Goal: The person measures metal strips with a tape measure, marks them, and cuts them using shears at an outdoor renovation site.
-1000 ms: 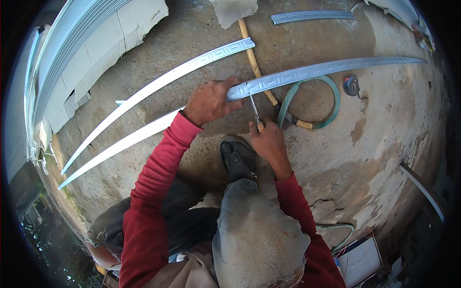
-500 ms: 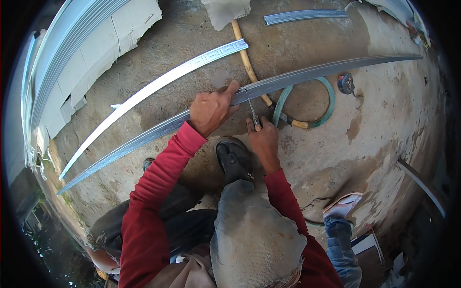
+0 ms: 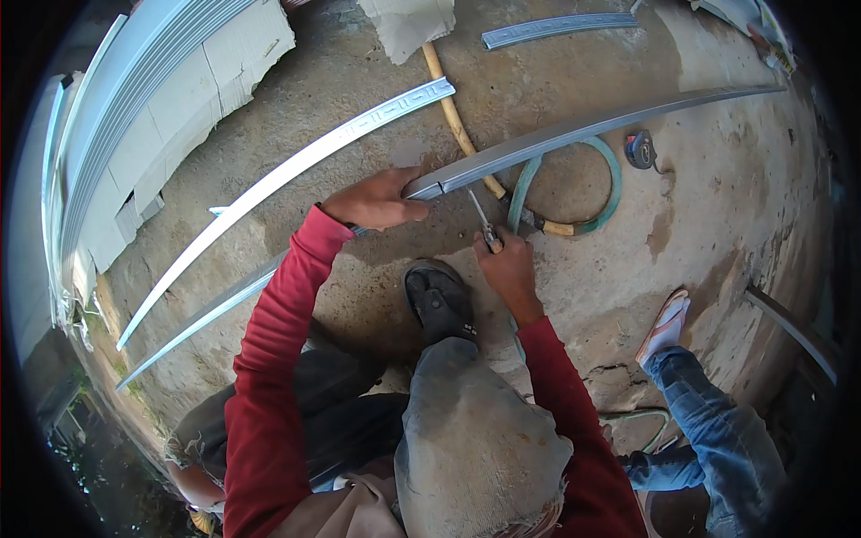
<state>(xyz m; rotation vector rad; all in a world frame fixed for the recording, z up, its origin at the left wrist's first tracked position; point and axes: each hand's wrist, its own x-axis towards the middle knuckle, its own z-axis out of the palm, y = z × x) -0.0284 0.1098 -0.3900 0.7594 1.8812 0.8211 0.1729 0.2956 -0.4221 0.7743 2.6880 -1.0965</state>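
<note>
A long grey metal channel (image 3: 538,146) slants across the floor in front of me, a narrow dark slit crossing its edge near its middle. My left hand (image 3: 377,201) is closed round the channel just left of that slit, thumb along the near side. In my right hand (image 3: 508,264) is a slim hand tool (image 3: 482,215) with a thin metal shaft and a short handle; whether it is a screwdriver or a narrow blade I cannot tell. Its tip points up at the channel's near edge, right of the slit.
A pale metal strip (image 3: 287,166) lies beyond the channel, a shorter one (image 3: 560,30) farther off. A hose (image 3: 617,179) loops at right beside a tape measure (image 3: 639,150). Stacked strips (image 3: 134,90) stand at far left. Another person's sandalled foot (image 3: 665,327) is at right.
My left hand has slid left along the channel, which has rolled slightly. My right hand has drawn back to the right with the tool. The other person's leg has shifted.
</note>
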